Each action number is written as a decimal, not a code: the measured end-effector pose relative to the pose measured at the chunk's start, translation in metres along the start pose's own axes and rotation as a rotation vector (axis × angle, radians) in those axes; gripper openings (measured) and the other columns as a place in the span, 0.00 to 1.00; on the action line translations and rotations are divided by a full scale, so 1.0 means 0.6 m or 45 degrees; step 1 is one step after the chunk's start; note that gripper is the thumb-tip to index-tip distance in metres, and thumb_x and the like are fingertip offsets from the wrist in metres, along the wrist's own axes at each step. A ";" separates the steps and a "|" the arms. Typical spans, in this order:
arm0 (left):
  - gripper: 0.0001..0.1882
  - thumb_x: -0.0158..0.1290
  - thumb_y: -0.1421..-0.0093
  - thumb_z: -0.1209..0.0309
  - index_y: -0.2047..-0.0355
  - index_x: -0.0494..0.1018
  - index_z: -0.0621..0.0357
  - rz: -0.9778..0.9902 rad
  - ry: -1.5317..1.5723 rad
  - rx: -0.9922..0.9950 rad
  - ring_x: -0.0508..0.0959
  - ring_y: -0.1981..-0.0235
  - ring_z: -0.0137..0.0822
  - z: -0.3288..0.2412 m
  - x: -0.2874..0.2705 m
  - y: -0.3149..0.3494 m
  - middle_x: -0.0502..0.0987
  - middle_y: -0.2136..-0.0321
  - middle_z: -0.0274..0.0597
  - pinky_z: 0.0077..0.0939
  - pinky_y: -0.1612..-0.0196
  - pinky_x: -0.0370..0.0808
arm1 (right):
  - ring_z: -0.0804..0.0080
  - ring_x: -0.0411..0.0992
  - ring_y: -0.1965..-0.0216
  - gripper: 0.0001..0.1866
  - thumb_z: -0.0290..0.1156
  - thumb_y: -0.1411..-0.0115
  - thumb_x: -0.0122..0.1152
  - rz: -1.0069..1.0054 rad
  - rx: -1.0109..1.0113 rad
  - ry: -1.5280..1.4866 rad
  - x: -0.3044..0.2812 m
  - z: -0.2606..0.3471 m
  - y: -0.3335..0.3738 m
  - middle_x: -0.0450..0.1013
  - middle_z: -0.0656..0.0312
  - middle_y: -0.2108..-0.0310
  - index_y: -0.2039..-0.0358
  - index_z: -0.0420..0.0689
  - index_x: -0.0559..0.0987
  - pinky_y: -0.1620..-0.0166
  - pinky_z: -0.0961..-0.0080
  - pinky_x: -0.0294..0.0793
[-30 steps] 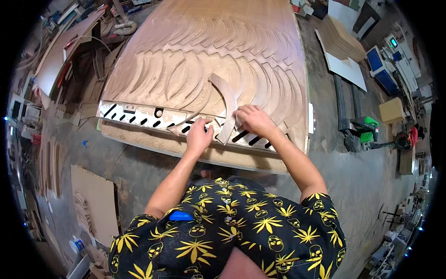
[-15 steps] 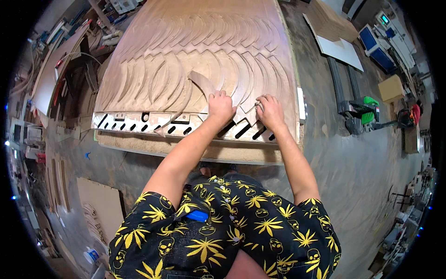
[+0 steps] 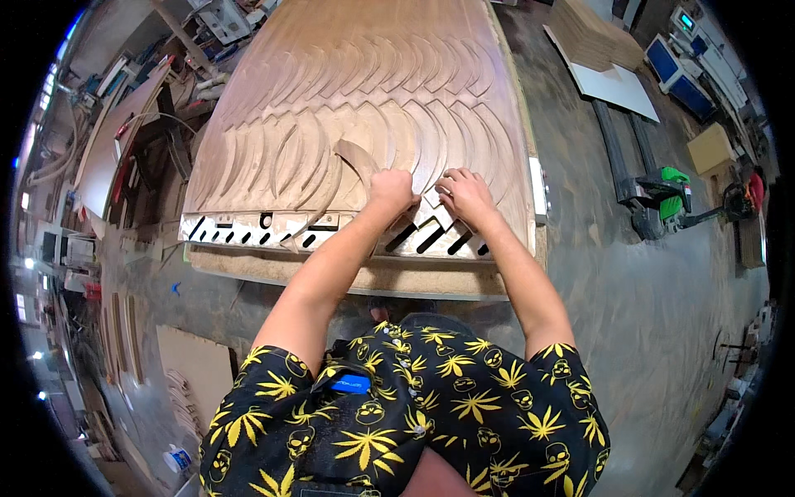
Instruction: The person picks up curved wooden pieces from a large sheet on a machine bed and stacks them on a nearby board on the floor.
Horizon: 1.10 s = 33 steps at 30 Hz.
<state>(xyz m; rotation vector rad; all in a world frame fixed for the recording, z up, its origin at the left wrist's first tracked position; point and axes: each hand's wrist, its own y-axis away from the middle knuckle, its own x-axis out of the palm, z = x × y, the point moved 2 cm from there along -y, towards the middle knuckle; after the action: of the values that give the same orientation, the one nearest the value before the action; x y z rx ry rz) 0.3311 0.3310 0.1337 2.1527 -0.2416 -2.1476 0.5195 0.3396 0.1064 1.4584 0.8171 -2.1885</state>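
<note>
A large wooden panel (image 3: 331, 62) lies in front of me, cut into rows of crescent-shaped pieces. My left hand (image 3: 392, 190) is closed around a curved wooden piece (image 3: 355, 157), whose broad far end sticks out tilted, up and to the left. To its right, my right hand (image 3: 465, 195) bends its fingers, slightly apart, with the tips down at a cut curved piece (image 3: 448, 142); nothing shows gripped in it. Another thin curved strip (image 3: 319, 211) lies left of my left forearm, its lower end reaching over the slotted front edge (image 3: 277, 234).
A thick board (image 3: 356, 273) shows beneath the panel's front edge. On the right stand a pallet jack (image 3: 658, 195) with green parts and stacked boards (image 3: 592, 37). At the lower left are a leaning sheet (image 3: 195, 360) and a white tub (image 3: 176, 458). A side table (image 3: 124, 141) is at left.
My right hand has moved left, closer to my left hand. The left hand keeps its hold on the curved piece with little movement. The whole view has shifted slightly.
</note>
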 end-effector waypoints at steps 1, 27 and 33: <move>0.23 0.64 0.50 0.47 0.67 0.82 0.55 0.001 0.026 -0.007 0.83 0.62 0.45 0.003 0.013 -0.003 0.83 0.64 0.47 0.40 0.59 0.80 | 0.61 0.70 0.48 0.12 0.37 0.42 0.63 0.010 0.038 -0.002 -0.002 0.003 -0.006 0.74 0.63 0.55 0.58 0.53 0.81 0.49 0.61 0.70; 0.29 0.63 0.59 0.42 0.74 0.83 0.59 -0.009 0.441 -0.140 0.84 0.69 0.48 0.017 -0.034 0.032 0.82 0.74 0.53 0.40 0.63 0.79 | 0.61 0.77 0.63 0.28 0.44 0.39 0.61 -0.180 0.940 -1.528 0.084 -0.011 -0.066 0.78 0.44 0.61 0.50 0.30 0.76 0.57 0.65 0.75; 0.28 0.64 0.53 0.51 0.60 0.80 0.63 -0.201 1.049 -0.117 0.83 0.68 0.41 0.035 -0.012 0.104 0.83 0.68 0.48 0.33 0.61 0.79 | 0.35 0.74 0.57 0.24 0.38 0.41 0.56 -0.393 0.730 -0.809 0.012 0.074 -0.080 0.75 0.32 0.64 0.53 0.30 0.73 0.53 0.52 0.72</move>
<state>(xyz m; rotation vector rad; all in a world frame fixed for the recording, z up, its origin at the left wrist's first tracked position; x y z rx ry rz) 0.3070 0.2722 0.1515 2.8262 0.0958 -1.1160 0.4567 0.3471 0.1247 0.7450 0.2014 -3.0407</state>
